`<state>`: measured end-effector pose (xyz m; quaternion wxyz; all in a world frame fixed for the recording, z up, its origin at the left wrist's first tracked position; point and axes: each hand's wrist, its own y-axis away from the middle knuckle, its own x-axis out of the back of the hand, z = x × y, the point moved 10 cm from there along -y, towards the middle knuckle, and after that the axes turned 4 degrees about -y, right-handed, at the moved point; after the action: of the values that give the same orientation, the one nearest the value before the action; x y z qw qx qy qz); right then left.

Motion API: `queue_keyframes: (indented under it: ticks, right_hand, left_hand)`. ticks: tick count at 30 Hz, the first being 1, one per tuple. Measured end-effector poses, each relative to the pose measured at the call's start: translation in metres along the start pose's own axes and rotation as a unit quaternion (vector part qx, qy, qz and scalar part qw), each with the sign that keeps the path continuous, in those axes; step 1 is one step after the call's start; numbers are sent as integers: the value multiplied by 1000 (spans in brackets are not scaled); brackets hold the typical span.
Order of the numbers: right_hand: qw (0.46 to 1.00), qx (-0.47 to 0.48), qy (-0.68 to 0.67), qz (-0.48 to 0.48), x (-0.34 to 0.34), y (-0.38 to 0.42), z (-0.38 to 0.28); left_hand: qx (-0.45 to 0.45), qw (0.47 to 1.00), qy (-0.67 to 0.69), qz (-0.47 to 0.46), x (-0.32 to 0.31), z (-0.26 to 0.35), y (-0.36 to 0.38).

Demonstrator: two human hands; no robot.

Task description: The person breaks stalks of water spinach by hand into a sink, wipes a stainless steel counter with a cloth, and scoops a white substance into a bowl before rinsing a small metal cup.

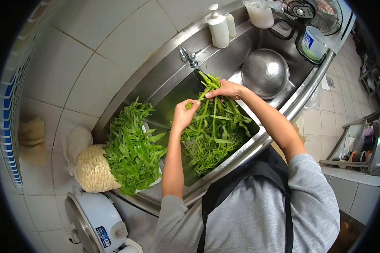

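Observation:
Over the sink basin, my right hand [226, 90] is closed around a bunch of long green vegetable stems [210, 83], with cut ends pointing up and leaves hanging down. Just left of it, my left hand [185, 113] pinches a short piece of green stem [188, 105]. Below both hands a heap of long-stemmed leafy greens [217, 141] fills much of the basin. Beside my left forearm, more leafy greens [135, 147] are piled high on a white tray [155, 182], whose edge only partly shows.
A faucet [188, 57] stands behind the basin. The right basin holds an upturned metal bowl [266, 72]. A pump bottle [218, 27], a white tub [259, 14], a fan [321, 14] and a plastic container [314, 44] line the far end. At left are a bag of pale pieces [95, 168] and a rice cooker [93, 219].

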<state>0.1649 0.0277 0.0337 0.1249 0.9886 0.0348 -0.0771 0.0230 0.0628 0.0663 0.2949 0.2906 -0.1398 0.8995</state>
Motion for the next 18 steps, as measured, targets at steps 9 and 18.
queue_keyframes:
  ticks: [9, 18]
  right_hand:
    - [999, -9, 8, -44, -5, -7, 16]
    - [995, 44, 44, -72, -38, -19, 2]
  left_hand:
    - [41, 998, -49, -23, 22, -3, 14]
    - [21, 1000, -15, -18, 19, 6, 8]
